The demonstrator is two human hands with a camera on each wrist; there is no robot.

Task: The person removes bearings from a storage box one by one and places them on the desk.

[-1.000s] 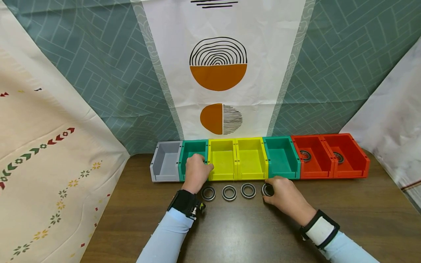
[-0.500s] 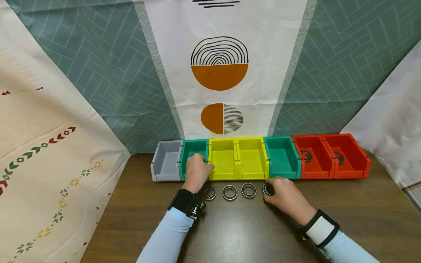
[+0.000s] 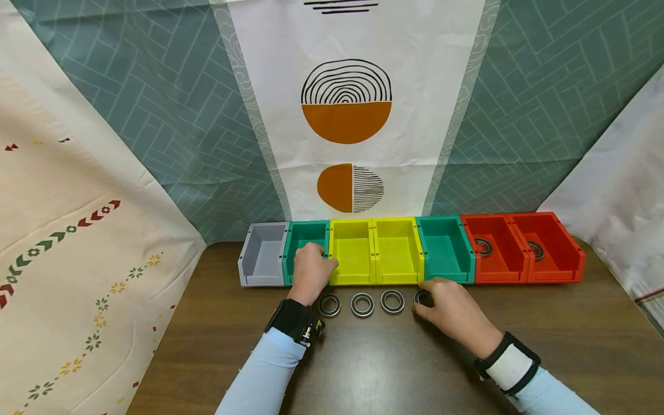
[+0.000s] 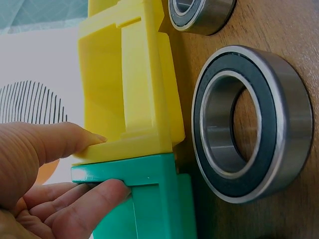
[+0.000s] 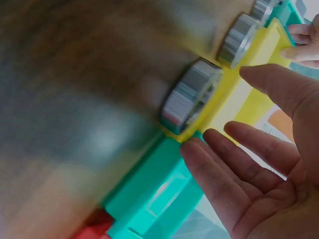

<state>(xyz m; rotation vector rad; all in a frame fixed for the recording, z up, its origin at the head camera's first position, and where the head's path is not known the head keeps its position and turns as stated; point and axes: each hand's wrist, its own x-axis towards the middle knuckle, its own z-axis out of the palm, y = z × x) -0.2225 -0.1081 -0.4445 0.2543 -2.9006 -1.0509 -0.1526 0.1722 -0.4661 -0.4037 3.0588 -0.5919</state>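
My left hand point(image 3: 311, 274) reaches over the left green bin point(image 3: 294, 230). In the left wrist view its thumb lies inside the neighbouring yellow bin point(image 4: 102, 74) and its fingers are on the green side, pinching the walls between them. My right hand point(image 3: 456, 311) is low at the table, thumb and fingers spread on either side of a ball bearing point(image 3: 422, 298). The right wrist view shows this bearing point(image 5: 192, 97) standing before the parted fingertips, with a gap between thumb and fingers. Part of it is hidden by the hand in the head view.
Three more bearings, left point(image 3: 329, 305), middle point(image 3: 362, 305) and right point(image 3: 392, 301), lie in a row before the bins. A grey bin point(image 3: 263, 253) ends the row at left. Two red bins at right each hold a bearing point(image 3: 482, 247). A patterned cloth point(image 3: 344, 184) hangs behind.
My right thumb and fingers have shifted very slightly about the bearing, which stays in place. My left hand keeps its position at the bins.
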